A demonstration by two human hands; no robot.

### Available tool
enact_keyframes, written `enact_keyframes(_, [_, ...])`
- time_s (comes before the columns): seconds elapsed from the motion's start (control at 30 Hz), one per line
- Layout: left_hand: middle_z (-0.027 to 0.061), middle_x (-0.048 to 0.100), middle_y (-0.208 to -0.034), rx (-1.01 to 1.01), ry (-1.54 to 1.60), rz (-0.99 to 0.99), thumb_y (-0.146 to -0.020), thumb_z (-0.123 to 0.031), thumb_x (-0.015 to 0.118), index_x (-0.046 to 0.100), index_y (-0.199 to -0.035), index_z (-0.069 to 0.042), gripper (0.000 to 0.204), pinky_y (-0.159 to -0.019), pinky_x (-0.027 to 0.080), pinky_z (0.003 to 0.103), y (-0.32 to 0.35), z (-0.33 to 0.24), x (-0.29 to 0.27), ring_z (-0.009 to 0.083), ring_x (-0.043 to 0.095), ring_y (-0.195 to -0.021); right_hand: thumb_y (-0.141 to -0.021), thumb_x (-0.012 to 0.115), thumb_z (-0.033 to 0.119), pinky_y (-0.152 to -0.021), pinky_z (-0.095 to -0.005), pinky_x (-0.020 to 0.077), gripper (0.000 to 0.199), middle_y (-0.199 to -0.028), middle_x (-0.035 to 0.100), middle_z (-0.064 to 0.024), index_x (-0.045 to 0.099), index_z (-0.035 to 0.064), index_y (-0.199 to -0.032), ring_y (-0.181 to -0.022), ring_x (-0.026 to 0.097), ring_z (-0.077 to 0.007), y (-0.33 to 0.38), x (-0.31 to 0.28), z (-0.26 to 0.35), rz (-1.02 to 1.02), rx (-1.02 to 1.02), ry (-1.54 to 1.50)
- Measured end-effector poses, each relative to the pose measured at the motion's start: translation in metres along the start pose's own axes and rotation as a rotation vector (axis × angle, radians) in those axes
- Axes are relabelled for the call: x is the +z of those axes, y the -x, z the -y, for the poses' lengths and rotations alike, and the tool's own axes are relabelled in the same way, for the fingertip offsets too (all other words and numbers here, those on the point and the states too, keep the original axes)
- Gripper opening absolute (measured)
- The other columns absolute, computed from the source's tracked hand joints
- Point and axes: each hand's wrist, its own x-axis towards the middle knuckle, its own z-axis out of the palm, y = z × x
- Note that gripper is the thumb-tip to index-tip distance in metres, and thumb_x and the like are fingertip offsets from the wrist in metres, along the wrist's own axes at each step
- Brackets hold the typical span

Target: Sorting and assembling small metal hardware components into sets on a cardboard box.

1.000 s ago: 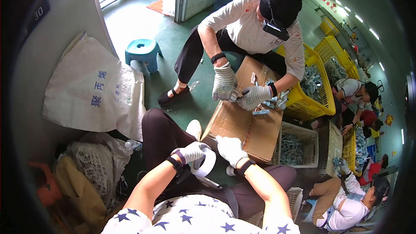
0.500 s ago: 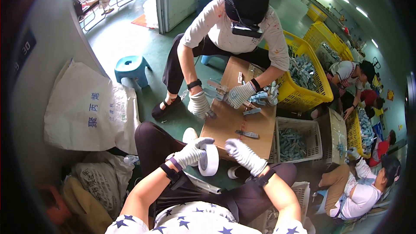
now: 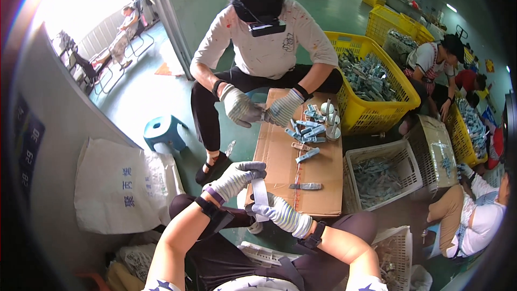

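Observation:
A roll of white tape (image 3: 260, 193) is held over my lap, seen nearly edge-on. My left hand (image 3: 236, 178), in a striped knit glove, is closed on its upper part. My right hand (image 3: 283, 215), gloved alike, has its fingers closed at the lower end of the roll. Just beyond is a cardboard box (image 3: 277, 153) used as a work surface. On it lie a grey utility knife (image 3: 306, 186) and a pile of light-blue plastic clips (image 3: 311, 129). Across the box, a co-worker's gloved hands (image 3: 258, 110) are together; what they hold is mostly hidden.
A yellow crate (image 3: 377, 113) full of clips stands right of the co-worker. Nearer is a whitish crate (image 3: 358, 156) with more clips. A blue stool (image 3: 164, 132) and a white woven sack (image 3: 124, 188) are at left. More people work at far right.
My right hand has moved left onto the tape roll, which has turned from face-on to edge-on. The co-worker's hands have drawn back and come together. The view has shifted.

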Motion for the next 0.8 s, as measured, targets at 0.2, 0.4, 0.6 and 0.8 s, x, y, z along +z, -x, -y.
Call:
enact_keyframes(0.2, [0.016,0.068,-0.107,0.078,-0.282,0.185,-0.091,0.0,0.064,0.009,-0.156,-0.01,0.086,-0.088,0.052,0.031,-0.043,-0.017,0.013,0.0198,0.067,-0.099,-0.091,0.071,0.03,-0.075,-0.0254,0.0493,0.039,-0.097,0.065,-0.001,0.058,0.0056,-0.12,-0.085,0.058,-0.0091,-0.008,-0.036,-0.005,-0.037,0.086,0.009])
enact_keyframes(0.4, [0.0145,0.069,-0.095,0.021,-0.237,-0.034,-0.083,0.0,0.073,0.018,-0.155,-0.009,0.091,-0.081,0.054,0.03,-0.08,-0.015,0.033,0.0186,0.068,-0.088,-0.092,0.071,0.024,-0.077,-0.0261,0.0488,0.045,-0.105,0.064,-0.0042,0.053,0.0018,-0.127,-0.088,0.057,-0.01,-0.009,-0.037,0.003,-0.261,-0.15,-0.054])
enact_keyframes(0.6, [0.0152,0.066,-0.096,0.09,0.009,-0.241,-0.082,0.006,0.07,0.016,-0.154,-0.005,0.09,-0.082,0.059,0.036,-0.169,-0.047,-0.006,0.0259,0.07,-0.085,-0.091,0.072,0.03,-0.083,-0.0244,0.0488,0.046,-0.103,0.063,-0.0032,0.051,0.003,-0.122,-0.098,0.059,-0.0103,0.03,-0.014,0.04,-0.033,-0.192,-0.276])
enact_keyframes(0.8, [0.0157,0.063,-0.108,0.124,0.046,-0.356,-0.084,0.005,0.067,0.007,-0.156,-0.017,0.096,-0.094,0.052,0.045,-0.244,-0.088,-0.016,0.0261,0.066,-0.096,-0.093,0.069,0.022,-0.093,-0.0282,0.0512,0.051,-0.12,0.061,-0.0078,0.048,0.005,-0.136,-0.109,0.06,-0.0156,0.034,-0.011,-0.021,0.251,0.172,-0.737])
